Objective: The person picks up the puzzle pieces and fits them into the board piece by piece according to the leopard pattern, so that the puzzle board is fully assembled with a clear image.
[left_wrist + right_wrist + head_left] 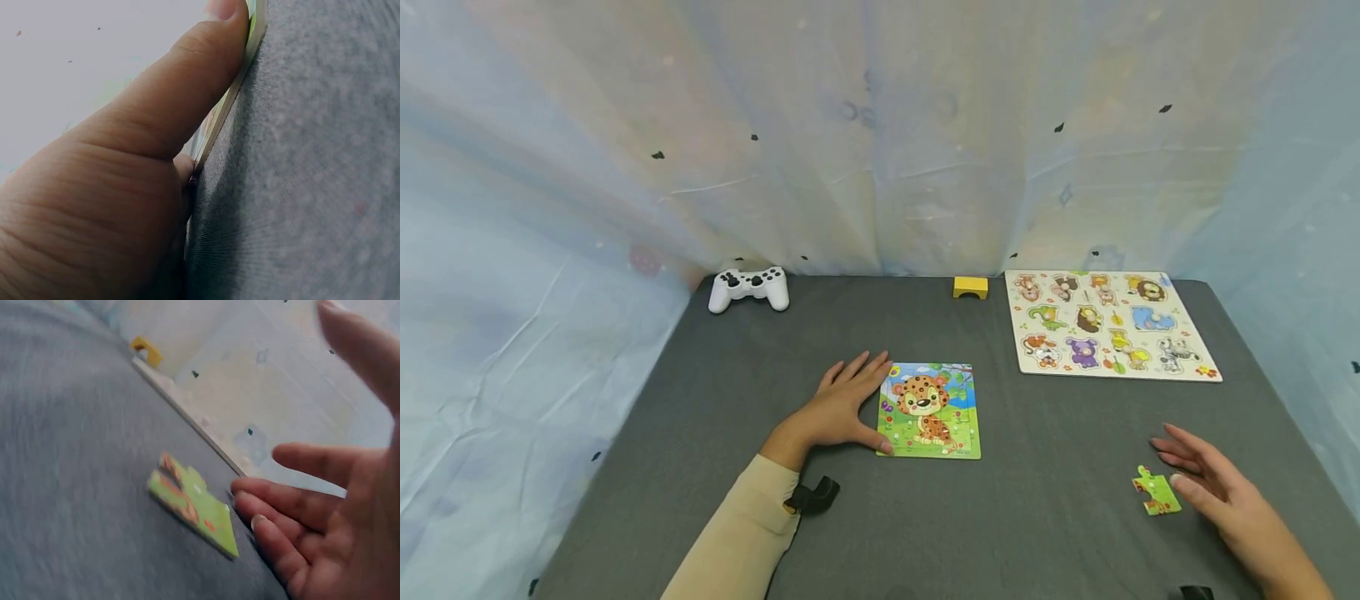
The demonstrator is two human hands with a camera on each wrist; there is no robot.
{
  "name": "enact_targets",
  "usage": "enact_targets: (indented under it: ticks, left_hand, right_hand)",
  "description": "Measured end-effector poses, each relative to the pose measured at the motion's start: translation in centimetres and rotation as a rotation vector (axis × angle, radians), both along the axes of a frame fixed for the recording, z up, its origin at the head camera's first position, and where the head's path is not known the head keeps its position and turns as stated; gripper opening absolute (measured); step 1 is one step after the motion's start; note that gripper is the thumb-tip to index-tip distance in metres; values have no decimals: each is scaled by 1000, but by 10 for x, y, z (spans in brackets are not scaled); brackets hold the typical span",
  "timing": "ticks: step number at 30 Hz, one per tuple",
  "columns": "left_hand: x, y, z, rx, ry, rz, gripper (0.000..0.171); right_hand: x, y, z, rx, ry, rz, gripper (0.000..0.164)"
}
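Note:
A square leopard jigsaw puzzle (928, 417) lies flat on the dark grey table. Along its left side rests my left hand (842, 408), fingers spread and straight, the thumb lying on the lower left corner. In the left wrist view that thumb (194, 69) lies over the puzzle's pale edge. At the right, a loose green puzzle piece (1157, 492) with brown spotted parts lies on the table. My right hand (1225, 500) is just right of this piece, with the fingers loosely bent. The right wrist view shows nothing held between thumb and fingers, and the piece (197, 503) beside the fingertips.
A white game controller (749, 289) sits at the table's back left. A yellow arched block (970, 287) stands near the back edge. Right of it lies a white animal puzzle board (1108, 325). Pale patterned cloth (880, 150) hangs behind the table (985, 533).

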State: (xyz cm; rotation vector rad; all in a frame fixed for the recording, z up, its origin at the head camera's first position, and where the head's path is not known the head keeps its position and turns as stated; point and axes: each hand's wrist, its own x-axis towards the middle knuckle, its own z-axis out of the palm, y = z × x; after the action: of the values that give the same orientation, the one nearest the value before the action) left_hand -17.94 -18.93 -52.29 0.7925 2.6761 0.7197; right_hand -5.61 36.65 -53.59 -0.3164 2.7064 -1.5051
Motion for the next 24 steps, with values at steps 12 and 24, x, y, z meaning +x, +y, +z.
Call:
enact_targets:
  ticks: [12,24]
  left_hand:
    - [0,-1,-1,0,2,5,138]
    - [0,0,0,1,5,3,138]
  right_hand:
    - [2,-8,12,310,-116,22,60]
    - [1,-15,15,394,-97,-71,38]
